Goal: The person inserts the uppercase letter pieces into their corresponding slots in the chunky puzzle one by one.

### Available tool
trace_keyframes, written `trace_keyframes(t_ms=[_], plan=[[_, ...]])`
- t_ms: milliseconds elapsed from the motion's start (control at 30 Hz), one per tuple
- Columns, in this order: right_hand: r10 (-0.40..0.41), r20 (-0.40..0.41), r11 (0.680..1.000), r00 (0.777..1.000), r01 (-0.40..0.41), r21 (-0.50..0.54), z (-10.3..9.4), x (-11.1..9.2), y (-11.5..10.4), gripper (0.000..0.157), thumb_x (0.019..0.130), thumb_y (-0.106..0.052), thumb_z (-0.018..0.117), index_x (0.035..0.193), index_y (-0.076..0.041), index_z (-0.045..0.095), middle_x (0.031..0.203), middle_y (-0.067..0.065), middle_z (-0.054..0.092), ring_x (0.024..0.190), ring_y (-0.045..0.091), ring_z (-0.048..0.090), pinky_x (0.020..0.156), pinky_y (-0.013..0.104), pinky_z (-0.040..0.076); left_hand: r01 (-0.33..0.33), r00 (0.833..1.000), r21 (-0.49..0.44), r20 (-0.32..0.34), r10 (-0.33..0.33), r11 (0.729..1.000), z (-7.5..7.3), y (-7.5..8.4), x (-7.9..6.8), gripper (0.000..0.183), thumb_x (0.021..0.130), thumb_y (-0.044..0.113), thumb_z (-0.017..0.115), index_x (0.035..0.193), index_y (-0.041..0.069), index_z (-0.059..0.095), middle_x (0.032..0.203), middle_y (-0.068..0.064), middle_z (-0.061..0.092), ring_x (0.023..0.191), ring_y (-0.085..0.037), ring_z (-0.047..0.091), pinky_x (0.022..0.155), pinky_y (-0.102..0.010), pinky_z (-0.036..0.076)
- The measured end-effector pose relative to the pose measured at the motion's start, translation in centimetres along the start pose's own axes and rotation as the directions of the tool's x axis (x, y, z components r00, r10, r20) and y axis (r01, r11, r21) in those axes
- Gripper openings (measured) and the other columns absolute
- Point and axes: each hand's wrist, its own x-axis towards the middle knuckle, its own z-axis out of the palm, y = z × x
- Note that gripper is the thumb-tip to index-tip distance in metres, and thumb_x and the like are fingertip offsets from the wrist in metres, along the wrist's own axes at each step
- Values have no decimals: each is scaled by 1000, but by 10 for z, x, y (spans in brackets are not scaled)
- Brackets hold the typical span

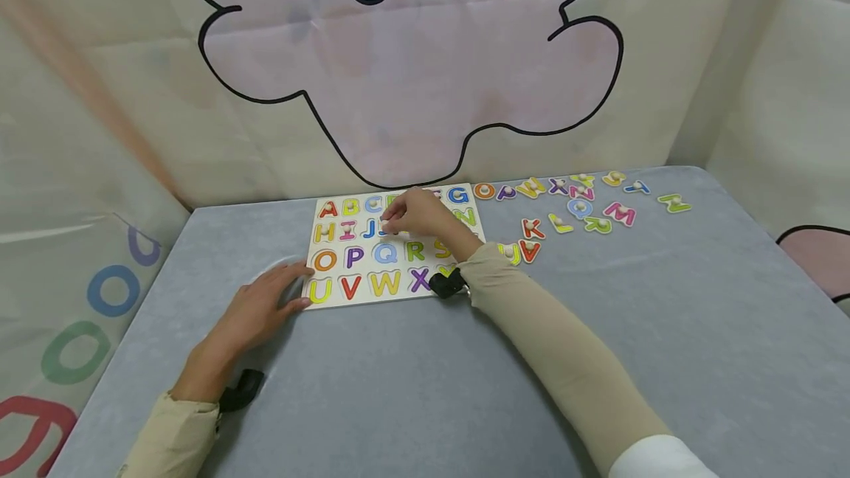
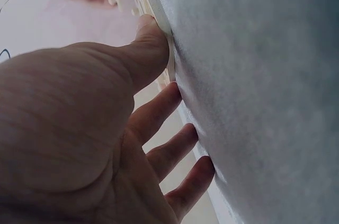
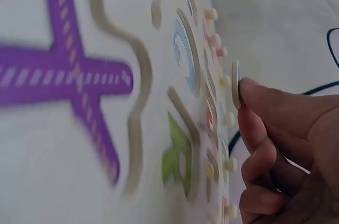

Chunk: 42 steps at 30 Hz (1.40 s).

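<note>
A white alphabet puzzle board (image 1: 337,271) lies on the table. My left hand (image 1: 262,307) rests against its left edge, and in the left wrist view the thumb (image 2: 151,49) touches the board's rim while the other fingers lie extended. My right hand (image 1: 425,214) is over the second row, near the blue J slot (image 1: 369,229). Between thumb and index finger it pinches a small letter piece (image 3: 236,83), which stands edge-on just off the board, so its letter is hard to read. Knobbed letters such as A (image 1: 328,209) and H (image 1: 324,232) sit in the board. The right hand hides some upper letters.
Loose letter pieces lie right of the board, among them a red K (image 1: 533,229), a red V (image 1: 529,251), a pink M (image 1: 620,213) and an orange O (image 1: 485,191). A grey cloth covers the table (image 1: 398,389). A printed curtain (image 1: 412,80) hangs behind it.
</note>
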Motion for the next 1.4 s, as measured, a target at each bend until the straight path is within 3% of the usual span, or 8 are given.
trace_keyframes(t_ms=[267,500,633,800,1000,1167,1400], plan=[[76,-65,997,995,-77,-4,26,12,-12,13,86,-29,79,96,-20,78,101,-5,72,91,11,57,80,25,45,-3,1000,0,-11,3,1000,3,0,-2,53,92,24,70,140,13,50,152,-20,46,143,-46,34,102,-75,33],[99,-130,994,987,-103,-28,34,15,-16,11,84,-33,81,87,-23,78,100,-7,71,88,12,58,75,28,45,-19,1000,1,-21,19,1000,4,0,-2,52,92,24,70,139,13,50,152,-19,46,143,-46,34,102,-75,33],[84,-75,996,994,-86,-26,28,12,-14,21,84,-32,81,102,-22,78,98,-6,69,88,11,55,75,26,42,-23,1000,6,-19,23,1000,4,1,-2,52,93,24,70,139,13,50,152,-19,46,143,-46,34,102,-75,33],[5,16,997,1000,-3,-75,-4,-7,-9,45,88,-33,77,130,-21,67,103,-4,71,93,13,56,78,25,42,-46,998,11,-40,47,999,1,2,0,51,92,22,70,138,13,51,150,-18,48,141,-45,38,102,-73,36],[-103,22,979,994,105,-177,-65,-58,22,35,92,-27,71,125,-16,70,103,0,72,93,18,60,76,29,46,-40,999,11,-24,40,999,0,3,5,51,92,23,71,138,13,51,150,-18,48,139,-43,41,102,-70,38],[-34,3,987,999,34,-154,-100,-92,72,31,92,-25,71,121,-14,71,102,4,71,96,22,62,76,32,49,-26,1000,22,-10,26,999,2,0,1,49,92,23,71,137,14,51,147,-19,50,135,-44,45,97,-71,40],[40,-39,986,998,-46,-160,-132,-106,119,31,92,-23,72,120,-9,71,106,9,72,98,25,61,74,30,47,-29,999,11,-14,29,1000,2,1,0,49,93,24,70,137,15,51,147,-19,50,135,-43,45,97,-71,39]])
